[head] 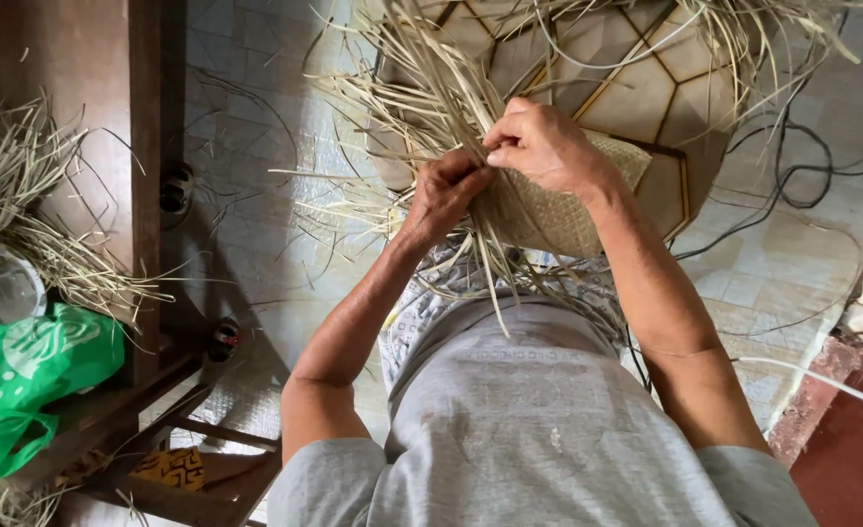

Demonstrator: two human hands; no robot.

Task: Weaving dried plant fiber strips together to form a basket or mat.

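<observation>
The woven mat piece [558, 210], pale straw in colour with a tight plaited surface, sits in my lap just above the grey shirt [539, 420], held up between both hands. My left hand [443, 195] curls shut around a bunch of loose straw strips [422, 98] at the mat's left edge, fingers pressed together on them. My right hand [539, 144] lies over the mat's top edge, fingers bent and pinching strips against the weave. Long free strips fan upward and hang down over my lap. At far left a green plastic bag [21, 376] rests on a wooden bench [143, 195], beside more straw [12, 185].
</observation>
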